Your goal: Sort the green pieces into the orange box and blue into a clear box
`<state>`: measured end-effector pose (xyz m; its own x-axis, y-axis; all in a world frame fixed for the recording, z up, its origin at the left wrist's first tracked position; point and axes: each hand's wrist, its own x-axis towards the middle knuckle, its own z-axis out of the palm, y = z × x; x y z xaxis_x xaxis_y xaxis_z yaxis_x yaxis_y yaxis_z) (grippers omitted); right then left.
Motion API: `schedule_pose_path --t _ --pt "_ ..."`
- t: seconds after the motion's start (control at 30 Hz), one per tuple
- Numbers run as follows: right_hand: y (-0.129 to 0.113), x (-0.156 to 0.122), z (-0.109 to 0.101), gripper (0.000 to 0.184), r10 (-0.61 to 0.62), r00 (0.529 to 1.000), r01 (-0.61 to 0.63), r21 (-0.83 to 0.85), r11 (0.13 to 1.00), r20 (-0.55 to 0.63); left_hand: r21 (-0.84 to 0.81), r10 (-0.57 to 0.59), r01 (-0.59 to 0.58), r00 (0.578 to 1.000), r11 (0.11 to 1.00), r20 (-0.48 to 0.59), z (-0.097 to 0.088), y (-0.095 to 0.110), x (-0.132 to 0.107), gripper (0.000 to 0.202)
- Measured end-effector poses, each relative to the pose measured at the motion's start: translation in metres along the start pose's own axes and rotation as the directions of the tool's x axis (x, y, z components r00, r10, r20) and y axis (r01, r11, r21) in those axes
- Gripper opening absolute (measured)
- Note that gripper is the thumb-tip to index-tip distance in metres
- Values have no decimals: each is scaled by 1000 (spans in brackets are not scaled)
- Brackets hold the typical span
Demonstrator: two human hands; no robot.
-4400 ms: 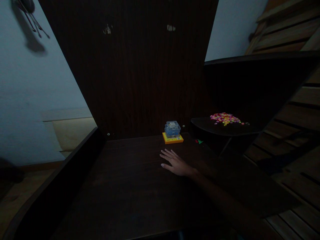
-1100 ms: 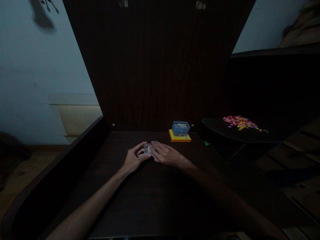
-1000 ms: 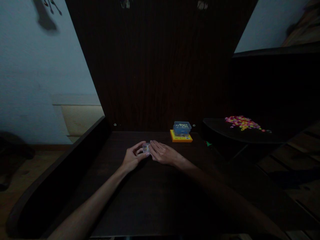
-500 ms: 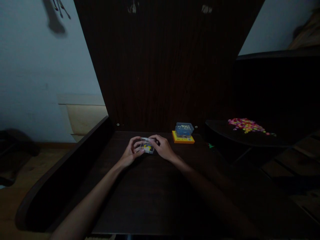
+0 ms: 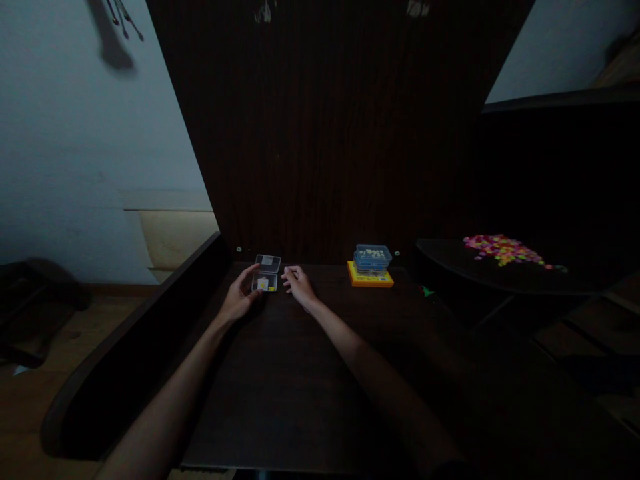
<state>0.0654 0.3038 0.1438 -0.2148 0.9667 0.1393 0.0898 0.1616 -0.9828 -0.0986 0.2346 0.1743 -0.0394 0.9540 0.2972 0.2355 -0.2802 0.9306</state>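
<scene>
A small clear plastic box [image 5: 271, 283] rests on the dark tabletop with its hinged lid [image 5: 269, 264] tipped back. Small yellow pieces and something whitish lie inside it. My left hand [image 5: 239, 297] grips the box at its left side, thumb by the front edge and fingers behind. Just right of the box is my right hand [image 5: 299, 287], apart from it, with loosely bent fingers spread a little and nothing visible in them.
A stack of clear and bluish plastic boxes [image 5: 373, 257] stands on a flat yellow box [image 5: 355, 275] to the right. Colourful small pieces [image 5: 503, 249] lie heaped on a raised dark shelf [image 5: 450, 263] farther right. A dark side board [image 5: 135, 347] borders the left.
The clear box has moved left and down onto the tabletop, and its lid has swung open. My right hand has let go of it and shifted left.
</scene>
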Motion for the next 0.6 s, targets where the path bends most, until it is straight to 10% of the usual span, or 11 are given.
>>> schedule_pose_path --t 0.1,0.23,0.6 --pt "3 -1 15 19 -16 999 18 -33 999 49 255 149 -110 979 961 -138 -11 -7 3 61" --pt "-2 -5 26 30 -152 974 189 -237 953 166 549 316 -234 947 802 -58 -19 -10 2 53" --pt "-22 -26 37 44 -170 913 401 -739 541 371 661 313 -322 940 678 138 -26 -10 -1 48"
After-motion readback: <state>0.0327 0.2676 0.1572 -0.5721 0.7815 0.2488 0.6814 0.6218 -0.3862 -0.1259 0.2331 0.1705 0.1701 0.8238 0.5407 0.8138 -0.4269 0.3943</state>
